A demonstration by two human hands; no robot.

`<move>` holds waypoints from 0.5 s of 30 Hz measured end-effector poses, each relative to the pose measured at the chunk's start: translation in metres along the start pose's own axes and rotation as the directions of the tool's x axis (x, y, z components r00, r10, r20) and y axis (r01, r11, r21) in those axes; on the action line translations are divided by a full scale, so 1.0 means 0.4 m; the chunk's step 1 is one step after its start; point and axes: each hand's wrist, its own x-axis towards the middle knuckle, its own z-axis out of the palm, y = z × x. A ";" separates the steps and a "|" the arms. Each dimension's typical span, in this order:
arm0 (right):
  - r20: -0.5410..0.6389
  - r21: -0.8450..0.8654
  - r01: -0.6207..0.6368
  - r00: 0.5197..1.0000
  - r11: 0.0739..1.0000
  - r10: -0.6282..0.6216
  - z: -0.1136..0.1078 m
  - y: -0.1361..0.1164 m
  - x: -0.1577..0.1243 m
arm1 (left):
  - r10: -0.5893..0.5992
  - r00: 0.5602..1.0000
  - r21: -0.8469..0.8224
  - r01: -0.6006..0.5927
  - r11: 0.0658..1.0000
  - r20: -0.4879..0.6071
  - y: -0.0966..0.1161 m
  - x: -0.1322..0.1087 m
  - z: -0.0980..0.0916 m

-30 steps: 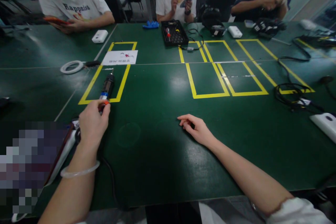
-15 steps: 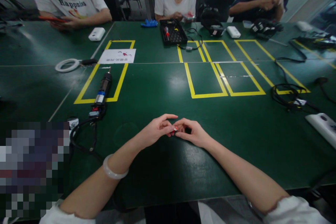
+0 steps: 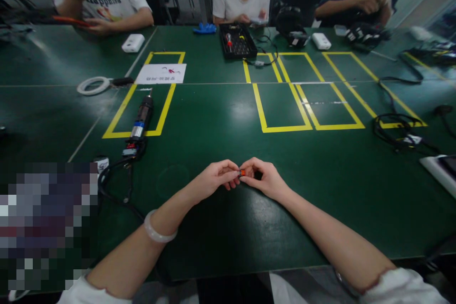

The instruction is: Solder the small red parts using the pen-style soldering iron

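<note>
My left hand point(image 3: 213, 181) and my right hand point(image 3: 265, 179) meet just above the green table point(image 3: 221, 123), fingertips pinched together on a small orange-red part point(image 3: 242, 172). Both hands are closed around it; which one carries its weight I cannot tell. A white bangle point(image 3: 158, 233) sits on my left wrist. An electric screwdriver point(image 3: 142, 115) lies to the left inside a yellow taped rectangle point(image 3: 123, 118), its black cable point(image 3: 117, 185) coiling toward me.
More yellow taped boxes point(image 3: 281, 128) mark the table's middle and right. A black bit tray point(image 3: 237, 40), a tape roll point(image 3: 93, 85), a paper label point(image 3: 162, 73), white boxes point(image 3: 132, 42) and cables point(image 3: 395, 128) lie around. Three people sit along the far edge.
A second ago my left hand was at the screwdriver's rear end; it let go and came across to my right hand. Both now pinch the small orange-red part.
</note>
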 end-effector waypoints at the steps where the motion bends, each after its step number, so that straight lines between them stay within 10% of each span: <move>1: 0.006 0.017 -0.002 1.000 1.000 0.002 0.001 -0.001 0.000 | 0.012 1.000 -0.012 -0.012 1.000 0.000 -0.001 0.000 0.001; 15: -0.018 -0.095 0.096 0.995 0.991 -0.098 -0.003 0.001 0.003 | 0.158 0.977 0.141 -0.138 0.980 -0.145 -0.004 -0.002 0.000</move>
